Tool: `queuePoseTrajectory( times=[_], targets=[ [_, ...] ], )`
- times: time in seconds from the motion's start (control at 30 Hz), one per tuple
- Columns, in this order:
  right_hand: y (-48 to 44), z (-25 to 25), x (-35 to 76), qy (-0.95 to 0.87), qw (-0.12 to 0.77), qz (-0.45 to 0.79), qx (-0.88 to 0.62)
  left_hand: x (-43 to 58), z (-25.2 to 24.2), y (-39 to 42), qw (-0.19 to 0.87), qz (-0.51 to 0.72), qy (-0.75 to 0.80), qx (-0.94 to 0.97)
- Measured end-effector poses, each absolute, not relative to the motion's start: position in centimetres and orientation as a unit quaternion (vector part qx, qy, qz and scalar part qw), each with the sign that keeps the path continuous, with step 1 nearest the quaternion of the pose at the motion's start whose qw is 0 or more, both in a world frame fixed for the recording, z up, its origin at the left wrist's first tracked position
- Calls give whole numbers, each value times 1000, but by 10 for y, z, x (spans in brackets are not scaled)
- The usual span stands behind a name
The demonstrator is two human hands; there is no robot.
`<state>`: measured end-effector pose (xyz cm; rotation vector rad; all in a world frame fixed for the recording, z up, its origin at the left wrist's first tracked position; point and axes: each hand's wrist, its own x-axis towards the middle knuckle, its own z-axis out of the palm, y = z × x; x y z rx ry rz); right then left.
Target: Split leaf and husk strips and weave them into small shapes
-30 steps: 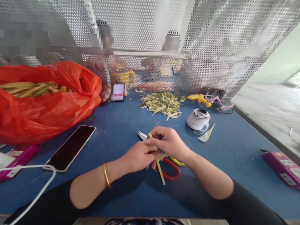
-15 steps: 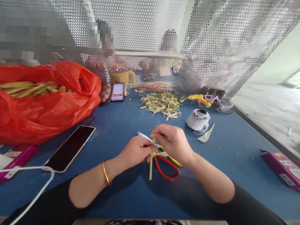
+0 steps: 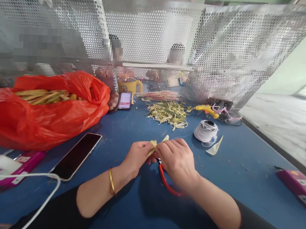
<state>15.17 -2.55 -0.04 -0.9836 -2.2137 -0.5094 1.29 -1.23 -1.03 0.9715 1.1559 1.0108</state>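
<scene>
Over the middle of the blue table (image 3: 131,127), my left hand (image 3: 137,156) and my right hand (image 3: 177,160) meet, and both pinch a folded pale green leaf strip (image 3: 153,144). Its tips poke up between the fingers. My left wrist wears a gold bangle (image 3: 111,181). Red-handled scissors (image 3: 168,183) lie on the table under my right hand, mostly hidden by it.
A red plastic bag (image 3: 47,117) full of leaf strips lies at the left. A black phone (image 3: 76,155), a pink power strip (image 3: 19,164) and white cable are nearby. Leaf trimmings (image 3: 168,112), a thread spool (image 3: 205,131), a glue gun (image 3: 207,110) stand behind. People sit beyond the perforated screen (image 3: 157,36).
My hands have closed together over the strip, whose long hanging end is now folded up out of sight. My right hand now covers the scissors. The view has tilted up slightly.
</scene>
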Motion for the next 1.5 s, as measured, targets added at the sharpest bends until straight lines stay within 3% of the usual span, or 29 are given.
queuePoseTrajectory(
  times=[0.3, 0.63, 0.93, 1.03, 1.13, 1.3, 1.5],
  targets=[
    [-22, -1, 153, -811, 391, -199, -387, 4, 1, -10, 731, 449, 417, 300],
    [-22, -6, 151, -828, 378, -211, -356, 5, 1, -10, 715, 464, 410, 325],
    [-22, -7, 148, -884, 308, -255, -242, 4, -3, -9, 691, 475, 426, 339],
    [-23, -6, 149, -857, 378, -140, -322, 5, -2, -11, 680, 467, 435, 362],
    [-19, -5, 149, -765, 460, 61, -446, 4, 1, -12, 664, 456, 453, 382],
    [-6, -9, 151, -603, 443, 412, -520, 2, 1, -11, 662, 429, 457, 409],
    [-4, -14, 146, -541, 443, 491, -520, 3, -4, -7, 657, 463, 464, 372]
  ],
)
